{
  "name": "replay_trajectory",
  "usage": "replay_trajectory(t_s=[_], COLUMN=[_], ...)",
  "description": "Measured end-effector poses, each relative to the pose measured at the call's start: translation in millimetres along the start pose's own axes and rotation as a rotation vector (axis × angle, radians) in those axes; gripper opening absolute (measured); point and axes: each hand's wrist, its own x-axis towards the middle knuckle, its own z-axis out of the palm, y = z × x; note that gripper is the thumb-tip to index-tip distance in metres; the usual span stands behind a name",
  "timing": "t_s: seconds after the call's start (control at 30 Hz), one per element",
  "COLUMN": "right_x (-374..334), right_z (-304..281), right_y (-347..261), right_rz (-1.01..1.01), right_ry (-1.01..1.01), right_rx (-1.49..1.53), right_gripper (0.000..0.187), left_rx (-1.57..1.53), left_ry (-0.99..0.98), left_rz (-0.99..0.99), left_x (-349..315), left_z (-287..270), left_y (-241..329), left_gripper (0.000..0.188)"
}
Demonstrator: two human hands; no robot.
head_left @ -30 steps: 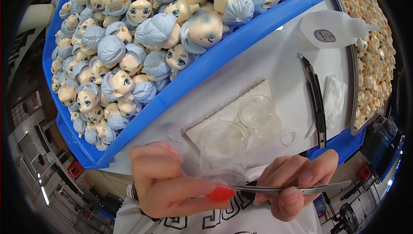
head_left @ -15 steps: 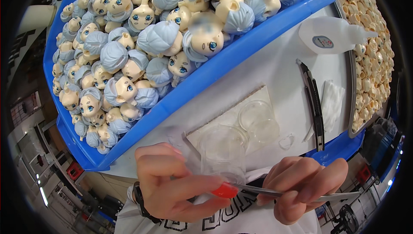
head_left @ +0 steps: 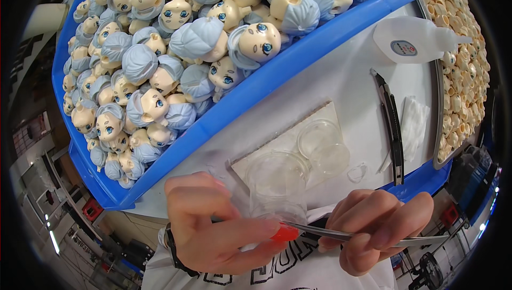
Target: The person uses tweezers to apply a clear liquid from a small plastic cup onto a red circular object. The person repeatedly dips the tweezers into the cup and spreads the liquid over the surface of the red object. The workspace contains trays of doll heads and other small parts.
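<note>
Left hand [head_left: 216, 228] pinched a red piece [head_left: 286, 232], right hand [head_left: 373, 228] a metal tool [head_left: 326, 232]; the white desk [head_left: 346, 77] bore a black cutter [head_left: 393, 125] and bottle [head_left: 408, 37], racks [head_left: 64, 183] standing at left.

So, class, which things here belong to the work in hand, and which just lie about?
In hand:
- red piece (left hand)
- metal tool (right hand)

Seemingly lying about, untouched:
- black knife
- translucent bottle
- white wipe
- clear cups
- doll heads

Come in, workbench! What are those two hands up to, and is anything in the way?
Left hand: pinching red piece. Right hand: gripping metal tool, far end at red piece. Clear cup just beyond; nothing visibly blocking.
</note>
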Motion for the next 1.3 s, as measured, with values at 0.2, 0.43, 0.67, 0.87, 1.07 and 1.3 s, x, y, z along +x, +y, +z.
replay_trajectory(t_s=[0.2,0.43,0.67,0.87,1.07,1.3], right_x=[-1.7,-5.8,-6.5,-8.6,-8.8,-9.4], right_z=[-1.6,0.5,-1.5,-0.1,4.6,4.8], right_y=[2.6,-0.1,4.3,4.7,5.3,3.2], right_rz=[-0.016,-0.032,-0.048,-0.063,-0.065,-0.061], right_ry=[-0.033,-0.056,-0.034,-0.044,0.028,0.026], right_rx=[0.004,-0.037,-0.023,-0.021,-0.049,-0.073], right_gripper=[0.031,0.035,0.035,0.035,0.032,0.031], left_rx=[0.001,0.029,0.034,0.041,0.057,0.067], left_ry=[0.009,0.042,0.009,0.004,0.017,0.000], left_rz=[-0.024,-0.044,-0.023,0.000,-0.006,-0.030], left_x=[1.8,1.6,3.8,1.9,1.5,2.1], left_z=[1.0,3.5,5.2,1.7,2.9,1.1], left_y=[0.3,2.2,-0.6,-1.2,-1.5,1.9], left_gripper=[0.044,0.046,0.046,0.045,0.045,0.045])
